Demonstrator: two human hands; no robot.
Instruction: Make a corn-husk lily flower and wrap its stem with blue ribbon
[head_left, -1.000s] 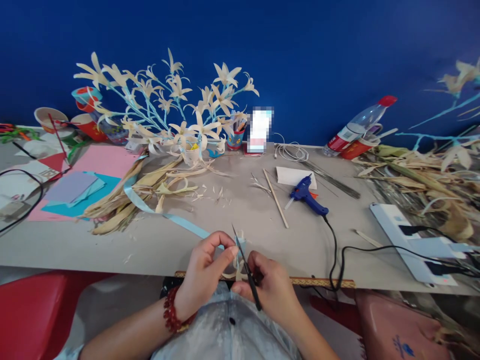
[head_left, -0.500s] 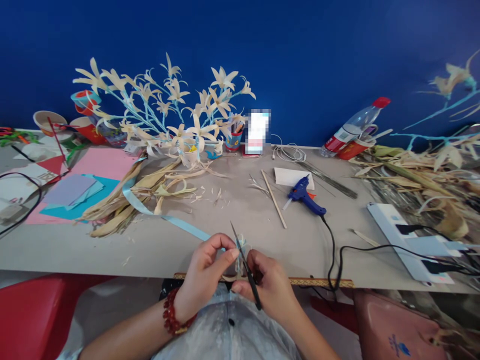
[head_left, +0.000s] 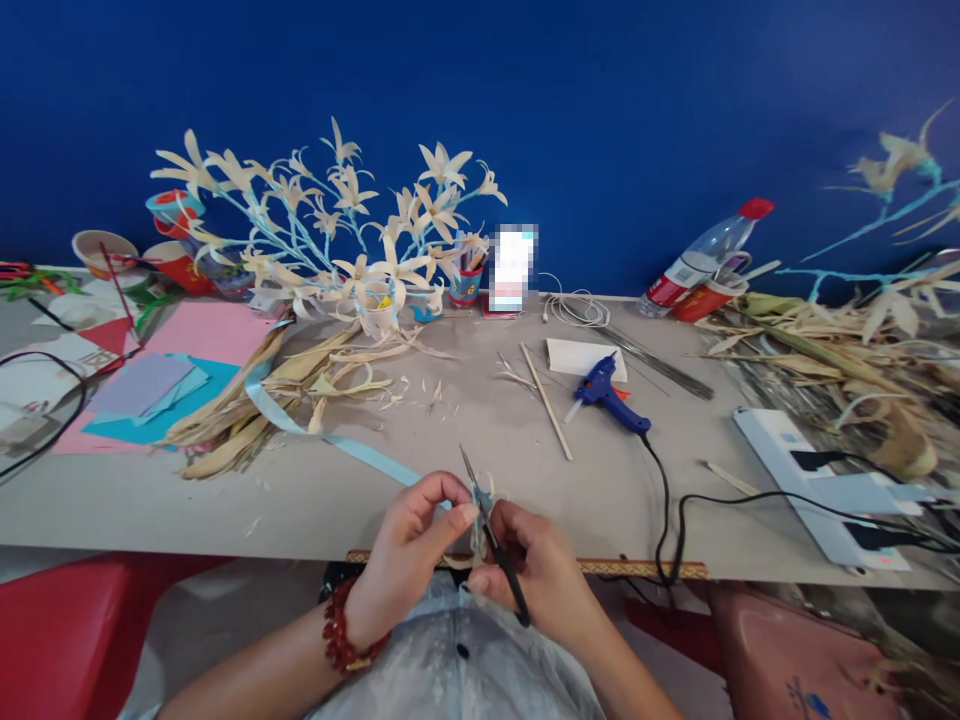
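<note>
My left hand (head_left: 416,550), in a beaded bracelet, pinches the end of a light blue ribbon (head_left: 371,458) between thumb and fingertips. The ribbon trails off leftward across the table. Close against it, my right hand (head_left: 546,565) grips dark-handled scissors (head_left: 508,578), whose blades point up and away. Between the hands is a small pale flower piece with blue on it (head_left: 486,490), partly covered by the blades and fingers. Which fingers support it I cannot tell.
A blue glue gun (head_left: 604,390) lies right of centre, its cord running to a white power strip (head_left: 780,470). Dried husks (head_left: 225,430) and paper sheets (head_left: 225,325) lie left. Behind stand husk flowers (head_left: 349,190), a phone (head_left: 512,265) and a tilted bottle (head_left: 694,265).
The scissors have turned slightly in my right hand, their handle end shifting a little right. My left hand keeps its pinch on the ribbon. The whole view has shifted slightly.
</note>
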